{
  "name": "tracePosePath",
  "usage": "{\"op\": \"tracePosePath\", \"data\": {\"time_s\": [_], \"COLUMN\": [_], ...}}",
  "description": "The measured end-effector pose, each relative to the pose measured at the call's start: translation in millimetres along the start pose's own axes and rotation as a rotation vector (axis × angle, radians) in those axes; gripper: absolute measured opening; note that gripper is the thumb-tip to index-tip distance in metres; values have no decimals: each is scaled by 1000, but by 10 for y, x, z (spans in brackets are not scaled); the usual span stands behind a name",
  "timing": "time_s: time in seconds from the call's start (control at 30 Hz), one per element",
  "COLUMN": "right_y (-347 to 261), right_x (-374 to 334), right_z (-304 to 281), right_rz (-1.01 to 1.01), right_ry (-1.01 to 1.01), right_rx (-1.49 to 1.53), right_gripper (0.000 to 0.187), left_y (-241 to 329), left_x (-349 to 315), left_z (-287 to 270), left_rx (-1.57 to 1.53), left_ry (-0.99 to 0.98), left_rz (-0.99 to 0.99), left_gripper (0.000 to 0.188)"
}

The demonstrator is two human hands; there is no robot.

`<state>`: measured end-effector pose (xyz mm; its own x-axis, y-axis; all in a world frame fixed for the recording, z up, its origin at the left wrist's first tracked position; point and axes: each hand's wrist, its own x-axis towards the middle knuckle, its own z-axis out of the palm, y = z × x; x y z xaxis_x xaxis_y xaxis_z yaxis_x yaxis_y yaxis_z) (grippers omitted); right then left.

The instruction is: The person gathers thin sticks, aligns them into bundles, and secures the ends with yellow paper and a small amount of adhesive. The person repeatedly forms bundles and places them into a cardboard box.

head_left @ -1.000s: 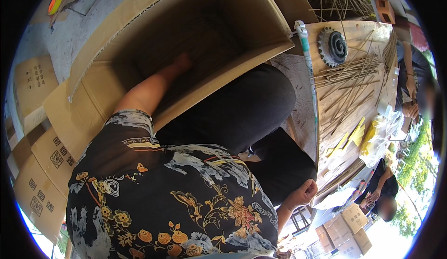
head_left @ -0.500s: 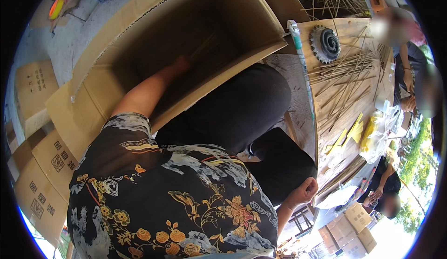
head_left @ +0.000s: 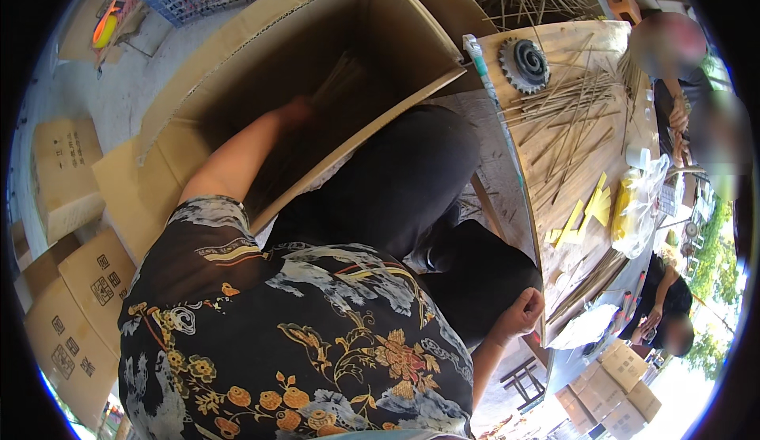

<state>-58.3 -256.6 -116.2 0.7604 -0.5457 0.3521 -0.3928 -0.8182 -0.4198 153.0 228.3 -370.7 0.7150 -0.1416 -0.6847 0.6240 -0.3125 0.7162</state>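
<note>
My left hand (head_left: 296, 113) reaches down into a deep, open cardboard box (head_left: 178, 172) on my left. Its fingers are closed round a bundle of thin brown sticks (head_left: 336, 81), which points away toward the far inside of the box. Shadow in there dims the finger detail. By the near edge of the wooden table, next to my dark-trousered knee, my right hand (head_left: 523, 313) is held with its fingers curled in. Nothing shows in it.
On the wooden table (head_left: 546, 167) lie loose sticks (head_left: 570, 96), a toothed metal wheel with a dark coil (head_left: 524, 66), yellow strips (head_left: 582, 217) and a plastic bag (head_left: 640, 210). A blue crate (head_left: 194, 1) and closed cartons (head_left: 67, 175) stand around. Co-workers' hands (head_left: 679, 119) are across the table.
The view has shifted, so the table sits further left in it. The stick bundle at my left hand shows more plainly inside the box. My right hand stays curled near the table edge.
</note>
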Motion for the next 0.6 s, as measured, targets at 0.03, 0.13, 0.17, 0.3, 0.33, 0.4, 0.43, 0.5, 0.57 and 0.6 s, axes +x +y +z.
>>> {"op": "tracePosePath", "data": {"time_s": [0.03,0.13,0.17,0.3,0.33,0.4,0.43,0.5,0.57,0.6], "right_y": [8,-52,-45,34,28,-3,-24,-29,-60,-144], "right_x": [-2,-18,-35,-75,-85,-78,-79,-85,-61,-13], "right_z": [-7,-19,-27,-23,-21,-17,-55,-160,-233,-265], "right_rz": [-12,15,11,-3,-18,-37,-69,-65,-91,-165], "right_ry": [-1,-41,-37,-26,-14,28,33,8,-29,-37], "right_rx": [-1,49,55,108,135,173,151,145,155,131], "right_gripper": [18,16,15,14,13,10,9,8,8,8], "left_y": [72,265,410,838,947,1220,1385,1591,1797,1846], "left_x": [-51,-195,-296,-612,-673,-950,-1120,-1334,-1618,-1750], "left_z": [-14,-34,-42,-138,-147,-126,-74,-4,33,6], "left_rx": [-4,125,123,10,-39,74,140,220,229,195], "left_ry": [-46,-41,-81,-280,-351,-367,-390,-440,-453,-444], "left_rz": [-8,103,60,39,74,102,122,191,229,294], "left_gripper": [28,28,26,19,17,15,14,14,16,16]}}
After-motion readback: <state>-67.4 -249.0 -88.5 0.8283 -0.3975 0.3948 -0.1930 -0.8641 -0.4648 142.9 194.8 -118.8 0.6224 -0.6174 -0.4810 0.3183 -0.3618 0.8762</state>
